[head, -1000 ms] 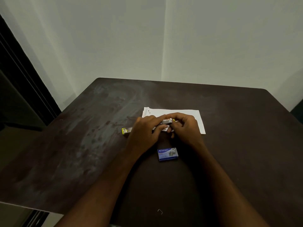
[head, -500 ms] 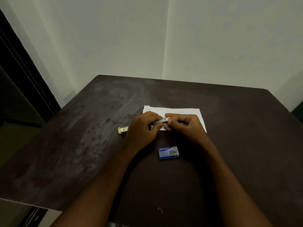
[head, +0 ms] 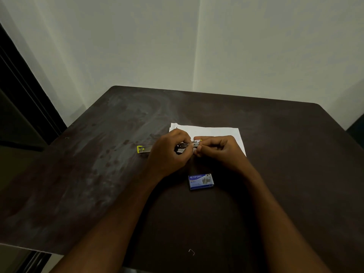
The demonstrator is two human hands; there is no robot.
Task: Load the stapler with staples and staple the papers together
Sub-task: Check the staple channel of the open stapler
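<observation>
A small metal stapler with yellow ends (head: pixel 143 149) lies lengthwise on the dark table, its left tip sticking out past my left hand (head: pixel 169 152). That hand grips the stapler's middle. My right hand (head: pixel 216 150) pinches the stapler's right end, where the silver channel (head: pixel 194 144) shows between my fingertips. Whether staples lie in it is too small to tell. White papers (head: pixel 214 132) lie flat just behind both hands. A blue staple box (head: pixel 201 181) sits closed on the table in front of my wrists.
The dark brown table (head: pixel 98 174) has a worn, smudged surface. One loose bent staple (head: pixel 191 251) lies near the front edge. Pale walls meet in a corner behind the table, and a dark door frame (head: pixel 23 99) stands at the left.
My hands stay on the stapler; my right fingers have shifted along its right end. The view has tilted slightly.
</observation>
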